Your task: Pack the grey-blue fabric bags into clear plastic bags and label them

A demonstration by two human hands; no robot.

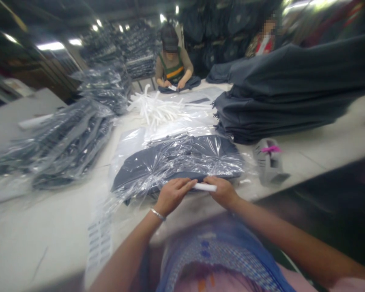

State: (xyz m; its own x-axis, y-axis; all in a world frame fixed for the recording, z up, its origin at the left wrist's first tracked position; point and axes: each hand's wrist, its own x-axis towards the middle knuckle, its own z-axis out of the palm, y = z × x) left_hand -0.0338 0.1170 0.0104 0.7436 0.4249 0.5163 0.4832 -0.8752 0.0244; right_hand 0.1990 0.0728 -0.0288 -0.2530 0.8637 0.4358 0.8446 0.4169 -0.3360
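Note:
A dark folded garment (140,166) lies in a clear plastic bag (187,156) in front of me, its near edge turned toward my body. My left hand (174,195), with a silver bracelet at the wrist, is closed at this near edge. From its fingertips a short white strip (205,187) sticks out to the right. My right hand (224,194) is closed on the bag's edge, close beside the left one. The strip's free end overlaps the right hand; whether that hand grips it too, I cannot tell.
Loose white strips (153,107) lie beyond the bag. Bagged garments (76,142) are piled at left, dark fringed cloths (276,89) at right. A grey tape dispenser (269,162) with something pink stands near the table edge. Across the table a person (173,65) handles dark cloth; another person is behind.

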